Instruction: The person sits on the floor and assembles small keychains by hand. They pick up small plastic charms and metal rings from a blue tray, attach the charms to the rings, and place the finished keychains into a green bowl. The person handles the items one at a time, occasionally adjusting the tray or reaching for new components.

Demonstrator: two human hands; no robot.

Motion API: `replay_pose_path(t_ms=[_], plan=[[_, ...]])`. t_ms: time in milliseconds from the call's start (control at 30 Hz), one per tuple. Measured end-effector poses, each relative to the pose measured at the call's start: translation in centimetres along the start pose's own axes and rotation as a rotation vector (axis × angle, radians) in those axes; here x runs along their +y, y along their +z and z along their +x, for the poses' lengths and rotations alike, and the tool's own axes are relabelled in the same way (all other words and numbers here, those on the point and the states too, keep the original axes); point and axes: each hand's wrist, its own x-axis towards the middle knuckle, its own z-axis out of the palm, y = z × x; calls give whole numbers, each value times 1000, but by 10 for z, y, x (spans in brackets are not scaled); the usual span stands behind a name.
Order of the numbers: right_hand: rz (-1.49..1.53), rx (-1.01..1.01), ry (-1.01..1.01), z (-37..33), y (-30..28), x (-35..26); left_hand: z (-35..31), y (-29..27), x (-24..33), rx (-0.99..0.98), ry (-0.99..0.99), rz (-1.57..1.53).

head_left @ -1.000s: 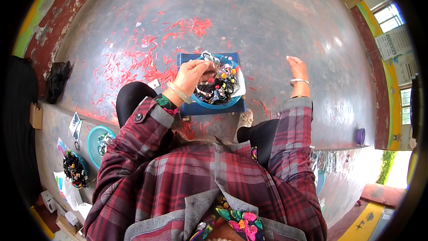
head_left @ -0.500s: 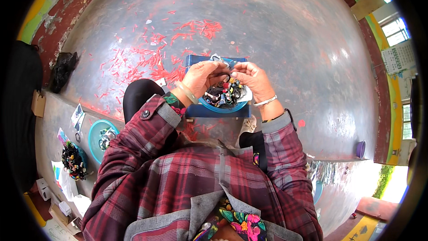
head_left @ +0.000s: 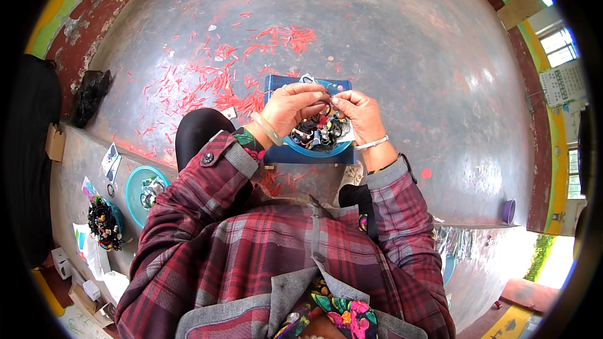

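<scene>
Over a blue bowl, my left hand and my right hand meet with pinched fingertips. Between them is a thin dark hair tie, partly hidden by the fingers. The bowl holds a heap of hair ties, mostly black with small coloured charms. It stands on a dark blue stool in front of me. A white piece lies at the bowl's right side, partly under my right hand. Small pale and blue items lie at the stool's far edge.
Red scraps litter the floor beyond the stool. On my left are a turquoise basin with small packets, a pile of dark hair ties, a black bag and cardboard boxes. A purple bucket stands at the right wall.
My fingertips have drawn closer together above the bowl, and my left fingers have straightened slightly. The hair tie stays between my hands. The view has shifted a little.
</scene>
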Motion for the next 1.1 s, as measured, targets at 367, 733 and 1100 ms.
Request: replay_pose_path(t_ms=[367, 733, 1100], plan=[[-55, -6, -47, -3, 2, -4, 1, -1, -1, 24, -57, 152], [92, -24, -18, -6, 1, -7, 0, 0, 2, 11, -58, 141], [92, 13, -88, -9, 6, -11, 0, -5, 5, -72, -74, -29]])
